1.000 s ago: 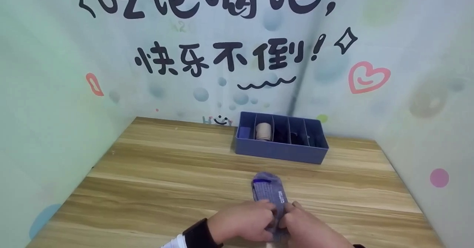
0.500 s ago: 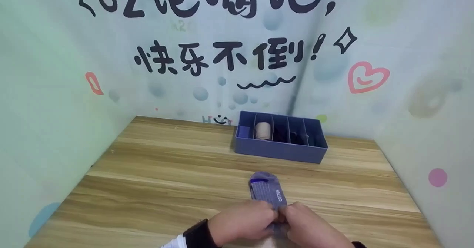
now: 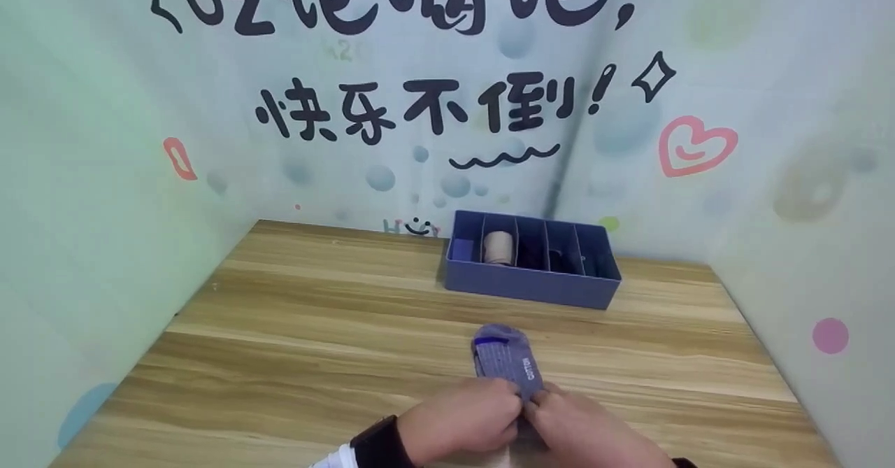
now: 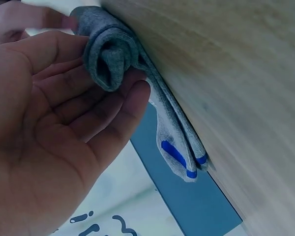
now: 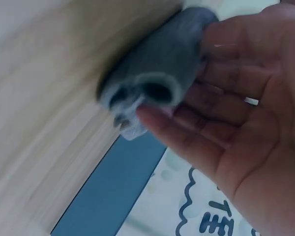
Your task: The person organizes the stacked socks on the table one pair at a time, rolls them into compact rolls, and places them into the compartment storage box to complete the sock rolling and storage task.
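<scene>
A pair of grey socks [image 3: 505,357] lies on the table, toe end away from me, with a blue stripe and "COTTON" lettering. Its near part is rolled up [image 4: 110,51], while the toes stay flat. My left hand [image 3: 461,415] grips the roll from the left, fingers curled against its end. From the right, my right hand [image 3: 587,422] holds the other end of the roll [image 5: 162,59], its thumb near the spiral opening. In the head view both hands hide most of the rolled part.
Beyond the socks stands a blue divided box [image 3: 528,287] near the back wall. One compartment holds a beige roll [image 3: 498,247]; others hold dark items that are hard to make out. Printed cloth walls [image 3: 776,244] enclose the wooden table [image 3: 301,342].
Both hands stay in nearly the same place while their fingers shift on the socks. The left fingers have drawn in closer, and the flat toe part has moved very slightly left.
</scene>
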`<state>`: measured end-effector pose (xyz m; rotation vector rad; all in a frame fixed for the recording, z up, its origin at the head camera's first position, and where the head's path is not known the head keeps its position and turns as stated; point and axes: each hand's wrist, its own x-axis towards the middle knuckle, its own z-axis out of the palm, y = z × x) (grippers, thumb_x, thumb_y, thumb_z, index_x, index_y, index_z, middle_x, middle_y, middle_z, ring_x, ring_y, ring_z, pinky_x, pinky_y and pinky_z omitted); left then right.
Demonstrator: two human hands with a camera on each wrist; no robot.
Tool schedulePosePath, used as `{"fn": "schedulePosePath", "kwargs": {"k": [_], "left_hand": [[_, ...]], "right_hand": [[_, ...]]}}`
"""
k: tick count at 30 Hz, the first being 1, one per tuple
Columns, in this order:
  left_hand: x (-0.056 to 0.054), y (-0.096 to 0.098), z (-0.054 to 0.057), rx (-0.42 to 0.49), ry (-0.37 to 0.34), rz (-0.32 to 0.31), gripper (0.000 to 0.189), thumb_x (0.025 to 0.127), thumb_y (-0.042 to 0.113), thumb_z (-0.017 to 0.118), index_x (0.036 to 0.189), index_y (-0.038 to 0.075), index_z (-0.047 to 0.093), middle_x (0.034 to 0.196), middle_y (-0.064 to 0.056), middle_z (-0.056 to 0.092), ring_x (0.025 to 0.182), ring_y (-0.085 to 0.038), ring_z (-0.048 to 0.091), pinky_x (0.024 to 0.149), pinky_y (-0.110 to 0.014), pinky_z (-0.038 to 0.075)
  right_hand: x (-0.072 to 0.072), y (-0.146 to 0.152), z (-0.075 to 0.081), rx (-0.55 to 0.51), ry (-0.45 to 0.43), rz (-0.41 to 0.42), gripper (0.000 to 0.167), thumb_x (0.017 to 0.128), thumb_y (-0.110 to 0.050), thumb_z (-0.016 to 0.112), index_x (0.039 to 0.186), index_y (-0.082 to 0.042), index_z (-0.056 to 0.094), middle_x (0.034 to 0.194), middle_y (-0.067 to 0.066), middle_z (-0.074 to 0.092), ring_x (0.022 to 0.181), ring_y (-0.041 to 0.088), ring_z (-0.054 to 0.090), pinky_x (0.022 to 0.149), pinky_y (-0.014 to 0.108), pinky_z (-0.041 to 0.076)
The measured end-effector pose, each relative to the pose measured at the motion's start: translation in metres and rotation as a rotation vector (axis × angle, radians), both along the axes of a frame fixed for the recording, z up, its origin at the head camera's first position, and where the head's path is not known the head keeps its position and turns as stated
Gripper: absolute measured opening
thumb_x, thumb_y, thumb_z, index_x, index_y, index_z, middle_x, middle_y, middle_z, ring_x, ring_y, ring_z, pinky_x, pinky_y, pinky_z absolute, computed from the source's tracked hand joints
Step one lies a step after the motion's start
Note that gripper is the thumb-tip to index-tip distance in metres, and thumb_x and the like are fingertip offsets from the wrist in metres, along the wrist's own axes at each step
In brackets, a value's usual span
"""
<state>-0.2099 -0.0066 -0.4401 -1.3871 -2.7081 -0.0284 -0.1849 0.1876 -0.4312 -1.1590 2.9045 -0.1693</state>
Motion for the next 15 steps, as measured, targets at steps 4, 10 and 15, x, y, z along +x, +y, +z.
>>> {"fn": "schedulePosePath", "kwargs": {"k": [4, 10, 15], "left_hand": [[-0.004, -0.001, 0.001, 0.006, -0.027, -0.041, 0.020, 0.093, 0.025, 0.072, 0.075, 0.016, 0.069, 0.083, 0.005, 0.069, 0.064, -0.008, 0.058, 0.058, -0.022, 0.050], [-0.011, -0.005, 0.005, 0.021, -0.090, -0.087, 0.021, 0.092, 0.024, 0.073, 0.075, 0.015, 0.066, 0.079, 0.004, 0.067, 0.061, -0.005, 0.052, 0.058, -0.019, 0.046], [-0.012, -0.007, 0.005, 0.003, -0.103, -0.075, 0.021, 0.098, 0.033, 0.073, 0.089, 0.014, 0.075, 0.089, 0.005, 0.069, 0.070, -0.004, 0.057, 0.065, -0.019, 0.050]], "right_hand": [[-0.003, 0.001, 0.002, -0.011, -0.035, 0.008, 0.025, 0.084, -0.007, 0.084, 0.107, -0.011, 0.078, 0.099, 0.000, 0.068, 0.083, 0.007, 0.061, 0.067, 0.033, 0.055], [-0.013, 0.009, 0.002, -0.102, -0.213, 0.057, 0.047, 0.077, 0.014, 0.070, 0.112, -0.015, 0.079, 0.105, -0.007, 0.071, 0.089, -0.001, 0.058, 0.073, 0.024, 0.055], [-0.021, 0.013, -0.001, -0.142, -0.228, 0.103, 0.050, 0.074, 0.018, 0.063, 0.109, -0.015, 0.078, 0.106, -0.006, 0.069, 0.091, 0.000, 0.057, 0.077, 0.022, 0.054]]}}
